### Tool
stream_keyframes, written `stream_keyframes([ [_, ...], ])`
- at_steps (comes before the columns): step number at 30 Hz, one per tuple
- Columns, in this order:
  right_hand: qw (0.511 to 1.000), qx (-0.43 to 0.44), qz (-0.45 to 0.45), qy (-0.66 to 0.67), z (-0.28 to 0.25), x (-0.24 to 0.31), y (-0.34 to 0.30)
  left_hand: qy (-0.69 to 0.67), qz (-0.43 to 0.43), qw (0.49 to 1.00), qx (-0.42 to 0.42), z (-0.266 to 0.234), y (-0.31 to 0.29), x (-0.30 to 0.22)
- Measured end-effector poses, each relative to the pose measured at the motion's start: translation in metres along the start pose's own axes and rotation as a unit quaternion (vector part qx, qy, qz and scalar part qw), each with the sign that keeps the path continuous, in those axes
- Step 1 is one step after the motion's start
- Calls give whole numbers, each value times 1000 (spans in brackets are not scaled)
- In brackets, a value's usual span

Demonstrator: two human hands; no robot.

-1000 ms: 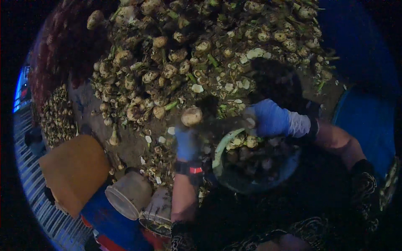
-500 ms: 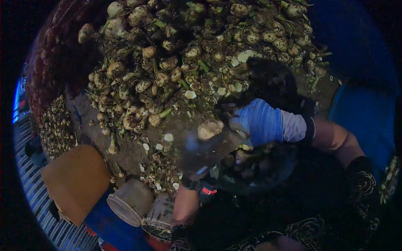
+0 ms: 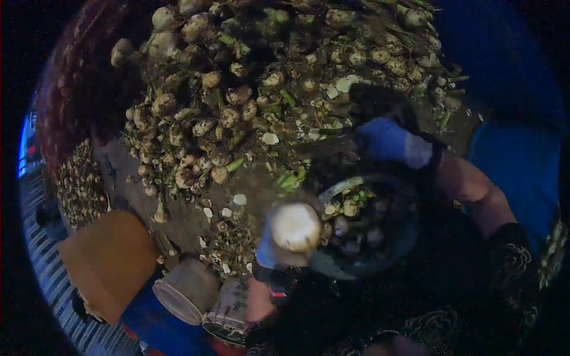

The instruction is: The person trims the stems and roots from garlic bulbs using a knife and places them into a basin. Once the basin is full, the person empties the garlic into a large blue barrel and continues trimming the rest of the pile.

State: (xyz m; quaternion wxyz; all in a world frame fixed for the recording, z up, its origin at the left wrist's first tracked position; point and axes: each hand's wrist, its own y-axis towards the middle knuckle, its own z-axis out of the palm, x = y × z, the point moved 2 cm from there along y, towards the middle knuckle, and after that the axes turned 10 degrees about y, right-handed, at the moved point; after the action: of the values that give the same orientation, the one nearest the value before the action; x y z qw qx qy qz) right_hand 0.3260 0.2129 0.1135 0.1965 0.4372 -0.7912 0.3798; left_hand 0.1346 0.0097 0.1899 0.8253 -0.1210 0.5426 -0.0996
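My left hand [image 3: 266, 252], in a blue glove, is closed round a pale round bulb [image 3: 295, 227] that looks like garlic or onion. A broad white face of the bulb is turned up, blurred by motion. Off to the right and farther away is my right hand [image 3: 386, 141], also in a blue glove with a light cuff. It is closed on what looks like a knife [image 3: 325, 146], whose dark, smeared blade points left; its handle is hidden. Close to my body, between my forearms, sits a round basin [image 3: 341, 273] holding several bulbs [image 3: 350, 207], partly in shadow.
A big heap of soil-covered bulbs [image 3: 202, 127] with green stalks spreads across the ground ahead. White cut pieces [image 3: 270, 138] lie scattered. At lower left are a brown board-like box [image 3: 110, 261] and two tipped buckets [image 3: 187, 288]. Blue sheeting [image 3: 516, 172] lies right.
My hands have parted: the right has drawn away upward and right, uncovering the basin. My left has moved slightly right and nearer, turning the bulb's white face up.
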Motion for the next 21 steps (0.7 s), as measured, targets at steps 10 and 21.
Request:
stream_keyframes([
  [10, 742, 11, 90, 664, 8, 89, -14, -254, 49, 904, -339, 4, 36, -18],
  [21, 846, -29, 12, 532, -15, 72, -2, 95, -214, 972, -3, -16, 15, 49],
])
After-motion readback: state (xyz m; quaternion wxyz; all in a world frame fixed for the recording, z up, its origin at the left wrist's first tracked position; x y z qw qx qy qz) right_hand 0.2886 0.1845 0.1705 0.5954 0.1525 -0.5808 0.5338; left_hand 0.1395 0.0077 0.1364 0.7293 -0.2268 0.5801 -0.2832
